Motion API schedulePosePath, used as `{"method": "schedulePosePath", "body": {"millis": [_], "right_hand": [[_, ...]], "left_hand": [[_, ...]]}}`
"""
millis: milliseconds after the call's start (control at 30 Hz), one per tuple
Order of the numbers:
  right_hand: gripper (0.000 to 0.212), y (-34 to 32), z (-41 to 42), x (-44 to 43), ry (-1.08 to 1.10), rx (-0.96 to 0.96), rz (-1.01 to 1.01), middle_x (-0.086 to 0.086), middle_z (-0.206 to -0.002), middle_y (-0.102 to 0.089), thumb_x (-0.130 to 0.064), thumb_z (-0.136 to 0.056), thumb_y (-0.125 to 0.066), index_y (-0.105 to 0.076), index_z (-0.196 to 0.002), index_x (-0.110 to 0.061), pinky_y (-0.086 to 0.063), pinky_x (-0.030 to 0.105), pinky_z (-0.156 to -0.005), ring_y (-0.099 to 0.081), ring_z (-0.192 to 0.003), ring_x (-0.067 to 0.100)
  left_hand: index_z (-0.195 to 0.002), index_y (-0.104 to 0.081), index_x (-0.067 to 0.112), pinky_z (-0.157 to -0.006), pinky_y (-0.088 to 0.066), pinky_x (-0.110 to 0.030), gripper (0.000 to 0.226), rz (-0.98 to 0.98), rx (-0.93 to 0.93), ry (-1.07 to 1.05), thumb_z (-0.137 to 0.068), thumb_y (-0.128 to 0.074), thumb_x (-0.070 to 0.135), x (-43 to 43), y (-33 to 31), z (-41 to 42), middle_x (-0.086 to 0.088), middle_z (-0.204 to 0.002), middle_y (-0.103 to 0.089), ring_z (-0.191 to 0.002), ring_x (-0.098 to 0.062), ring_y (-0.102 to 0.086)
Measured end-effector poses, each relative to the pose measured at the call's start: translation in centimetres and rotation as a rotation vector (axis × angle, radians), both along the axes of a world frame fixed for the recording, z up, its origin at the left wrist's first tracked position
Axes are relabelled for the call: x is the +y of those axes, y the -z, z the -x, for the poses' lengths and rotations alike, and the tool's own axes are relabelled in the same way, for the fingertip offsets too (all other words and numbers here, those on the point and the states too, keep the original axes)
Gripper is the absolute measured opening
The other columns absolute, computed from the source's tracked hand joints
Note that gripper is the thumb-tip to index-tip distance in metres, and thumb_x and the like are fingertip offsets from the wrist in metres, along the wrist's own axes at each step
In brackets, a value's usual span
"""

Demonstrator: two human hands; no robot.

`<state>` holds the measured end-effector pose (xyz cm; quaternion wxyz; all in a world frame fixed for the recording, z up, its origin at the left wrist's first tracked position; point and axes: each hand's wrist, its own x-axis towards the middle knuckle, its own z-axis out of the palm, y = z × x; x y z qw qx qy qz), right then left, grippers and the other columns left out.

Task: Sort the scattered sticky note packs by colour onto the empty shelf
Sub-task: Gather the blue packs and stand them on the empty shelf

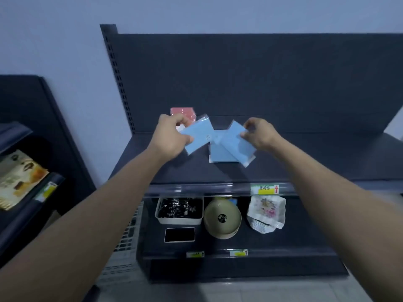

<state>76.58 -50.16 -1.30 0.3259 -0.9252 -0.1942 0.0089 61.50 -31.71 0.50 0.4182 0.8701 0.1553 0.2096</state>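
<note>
My left hand [172, 132] grips a blue sticky note pack [199, 134] by its left edge, held tilted above the dark top shelf [305, 158]. My right hand [260, 132] pinches a second blue pack [236, 144] at its upper right corner, also tilted. A third blue pack [218, 152] lies flat on the shelf between and under them. Behind my left hand a red pack [184, 112] sits near the shelf's back panel, partly hidden by my fingers.
The shelf below holds a white tray of dark items [180, 210], a green bowl [222, 219], a stack of floral plates [267, 212] and a small black-faced box [180, 234]. Another shelving unit with packaged goods [17, 177] stands to the left. A white crate [128, 234] sits low left.
</note>
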Motion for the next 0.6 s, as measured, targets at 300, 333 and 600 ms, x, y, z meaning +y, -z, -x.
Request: {"method": "schedulePosePath", "body": {"millis": [300,333,600], "right_hand": [[0.03,2.9,-5.5,1.2,-0.042,0.065,0.163,0.005,-0.093,-0.059,0.002,-0.084,-0.052,-0.065,-0.102,-0.018,-0.042,0.022,-0.051,-0.054,-0.075,0.02],[0.025,3.3,-6.2,1.7,-0.049,0.074,0.169,0.005,-0.091,-0.059,0.001,-0.083,-0.056,-0.065,-0.098,-0.017,-0.041,0.019,-0.045,-0.052,-0.07,0.019],[0.018,7.2,-10.5,5.4,-0.084,0.138,0.316,0.001,-0.088,-0.06,-0.014,-0.079,-0.071,-0.071,-0.097,-0.013,-0.041,0.021,-0.07,-0.055,-0.08,0.014]], "left_hand": [[-0.084,-0.06,0.018,-0.062,-0.042,-0.024,0.024,0.033,0.126,0.126,-0.075,-0.069,-0.002,1.7,3.1,-6.6,-0.003,-0.083,-0.058,-0.07,-0.017,-0.051],[-0.086,-0.06,0.017,-0.06,-0.041,-0.022,0.024,0.033,0.138,0.142,-0.075,-0.068,-0.003,2.2,3.5,-7.2,0.0,-0.079,-0.056,-0.068,-0.015,-0.05],[-0.094,-0.057,0.014,-0.056,-0.034,-0.021,0.027,0.077,0.233,0.229,-0.076,-0.07,0.0,5.3,6.4,-11.6,0.001,-0.074,-0.05,-0.061,-0.009,-0.044]]}}
